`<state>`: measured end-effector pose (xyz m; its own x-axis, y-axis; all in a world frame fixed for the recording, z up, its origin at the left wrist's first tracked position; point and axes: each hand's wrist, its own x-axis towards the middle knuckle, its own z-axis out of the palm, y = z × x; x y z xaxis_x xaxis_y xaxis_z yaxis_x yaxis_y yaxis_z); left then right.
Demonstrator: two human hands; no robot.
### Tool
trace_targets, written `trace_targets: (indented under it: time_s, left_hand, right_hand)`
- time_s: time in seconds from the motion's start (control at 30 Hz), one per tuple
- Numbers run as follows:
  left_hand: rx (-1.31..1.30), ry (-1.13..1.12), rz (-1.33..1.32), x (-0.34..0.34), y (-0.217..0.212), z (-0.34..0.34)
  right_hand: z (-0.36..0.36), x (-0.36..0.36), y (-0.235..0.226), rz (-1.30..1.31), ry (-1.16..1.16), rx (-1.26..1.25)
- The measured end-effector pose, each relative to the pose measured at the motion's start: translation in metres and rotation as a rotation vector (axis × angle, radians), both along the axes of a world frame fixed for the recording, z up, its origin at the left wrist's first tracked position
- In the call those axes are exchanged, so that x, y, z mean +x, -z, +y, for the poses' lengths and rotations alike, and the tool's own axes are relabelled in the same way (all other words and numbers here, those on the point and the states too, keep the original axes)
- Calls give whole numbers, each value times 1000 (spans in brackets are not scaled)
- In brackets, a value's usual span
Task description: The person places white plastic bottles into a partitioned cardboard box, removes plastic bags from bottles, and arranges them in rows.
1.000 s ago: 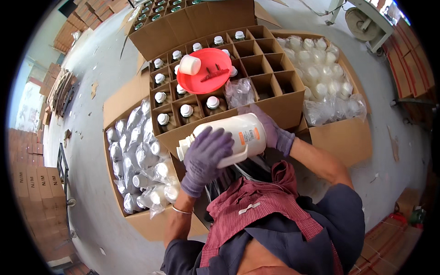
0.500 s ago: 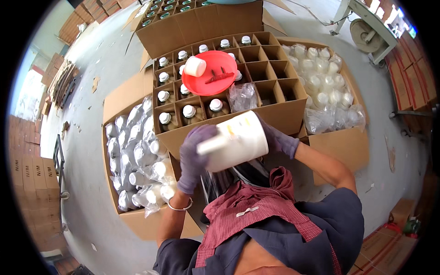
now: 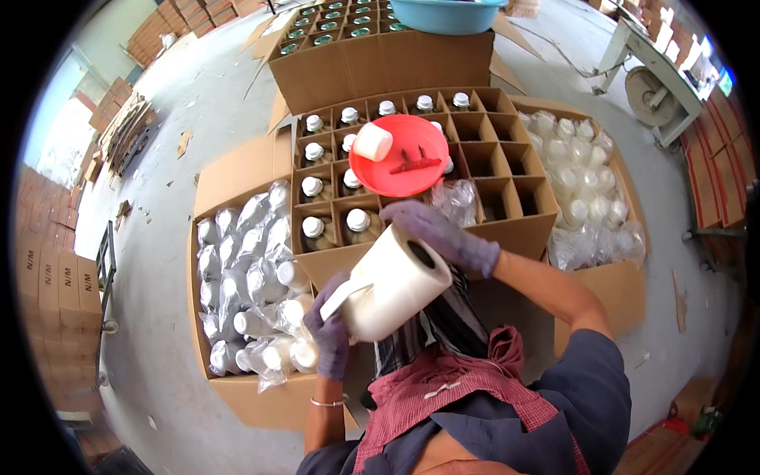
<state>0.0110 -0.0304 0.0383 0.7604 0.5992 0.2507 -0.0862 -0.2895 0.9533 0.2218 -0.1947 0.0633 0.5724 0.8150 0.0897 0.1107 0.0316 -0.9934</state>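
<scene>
A white plastic jug (image 3: 388, 293) with a side handle is tilted in front of the divided box, its dark round mouth toward the upper right. My left hand (image 3: 332, 332), in a purple-grey glove, is closed round the handle. My gloved right hand (image 3: 435, 231) reaches across the jug's far rim, fingers stretched leftward over the box's front row; contact with the jug or a bottle is unclear. White-capped bottles (image 3: 358, 222) stand in the cardboard box (image 3: 507, 233). A red plate (image 3: 380, 178) on them carries a white cup (image 3: 373, 142) and a red tool (image 3: 416, 165).
At left an open carton (image 3: 226, 380) holds plastic-wrapped white bottles; another carton (image 3: 606, 285) of wrapped bottles is at right. Crumpled clear plastic (image 3: 455, 202) fills one compartment. Behind stand a box (image 3: 380, 71) of green-topped containers and a blue basin (image 3: 443, 17).
The jug has swung round so its mouth shows. My right hand has moved from its right end to above its far side. The view has shifted, with the boxes lower and farther right.
</scene>
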Motion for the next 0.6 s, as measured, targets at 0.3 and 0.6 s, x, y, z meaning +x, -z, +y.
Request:
trace_targets:
  time_s: [0.3, 0.6]
  left_hand:
    - [-45, -56, 223, -36, 50, 28]
    - [234, -309, -60, 33, 42, 60]
  right_hand:
    - [98, 190, 48, -822, 360, -638]
    - [65, 71, -5, -1410, 160, -89]
